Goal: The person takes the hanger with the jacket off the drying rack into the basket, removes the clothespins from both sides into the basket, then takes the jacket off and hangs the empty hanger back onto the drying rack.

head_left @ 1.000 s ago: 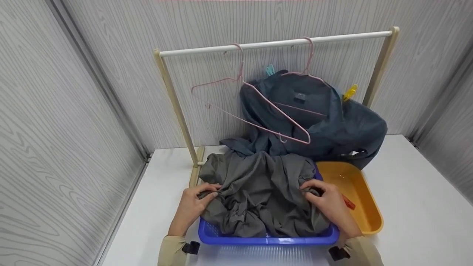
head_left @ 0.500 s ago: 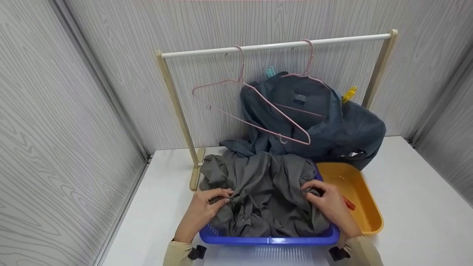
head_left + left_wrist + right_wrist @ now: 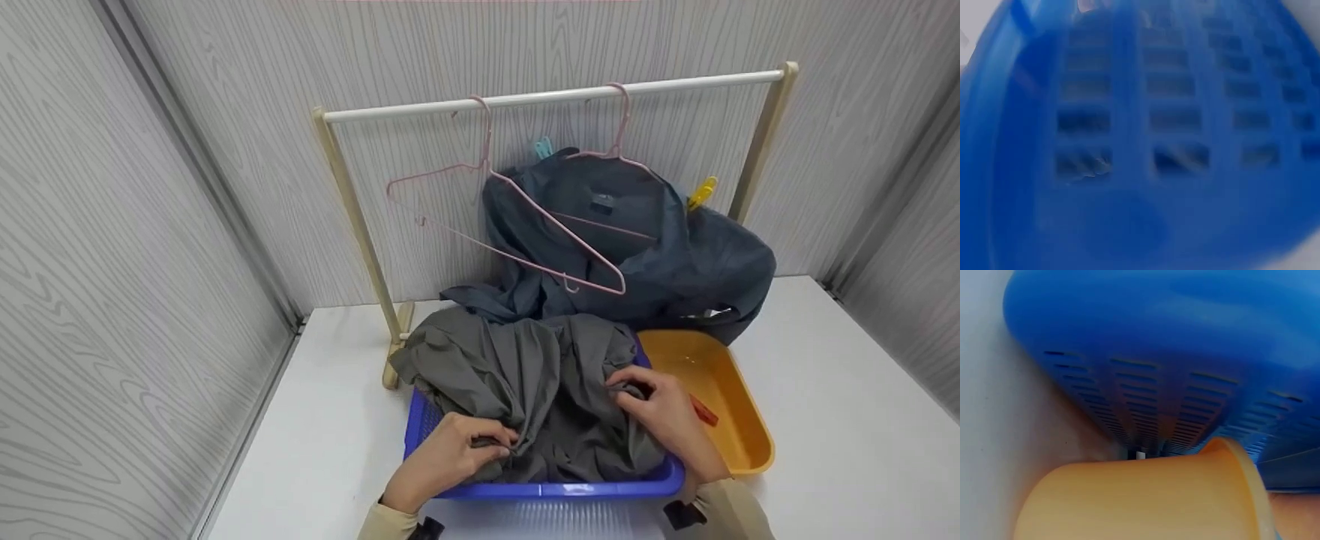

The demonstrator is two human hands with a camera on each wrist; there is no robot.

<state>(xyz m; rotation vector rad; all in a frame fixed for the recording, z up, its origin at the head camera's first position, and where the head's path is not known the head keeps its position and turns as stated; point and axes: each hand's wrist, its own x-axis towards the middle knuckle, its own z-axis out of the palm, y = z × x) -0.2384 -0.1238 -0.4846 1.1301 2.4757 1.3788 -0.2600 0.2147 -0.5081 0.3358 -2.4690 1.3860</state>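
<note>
A crumpled dark grey garment (image 3: pixel 495 360) lies heaped in a blue plastic basket (image 3: pixel 555 491); its kind cannot be told from the folds. Near the basket's front left, my left hand (image 3: pixel 454 456) pinches a fold of the cloth between thumb and fingers. My right hand (image 3: pixel 664 412) grips another fold at the basket's right side. Up close, the left wrist view holds only the slotted basket wall (image 3: pixel 1129 214). In the right wrist view the basket's outer side (image 3: pixel 1145 320) fills the top, and neither view shows the cloth being gripped.
Behind stands a rack with a white rail (image 3: pixel 555 96). From it hang a bare pink hanger (image 3: pixel 547 210) and a dark blue garment (image 3: pixel 637 247) with a yellow clothespin (image 3: pixel 703 193) and a light blue clothespin (image 3: pixel 544 147). An orange tray (image 3: pixel 754 420) holding a red clothespin (image 3: pixel 703 410) sits right.
My left hand has moved right and toward the front, drawing its pinched fold across the basket. The cloth's left part has shifted, baring the basket's left wall. My right hand stays nearly still.
</note>
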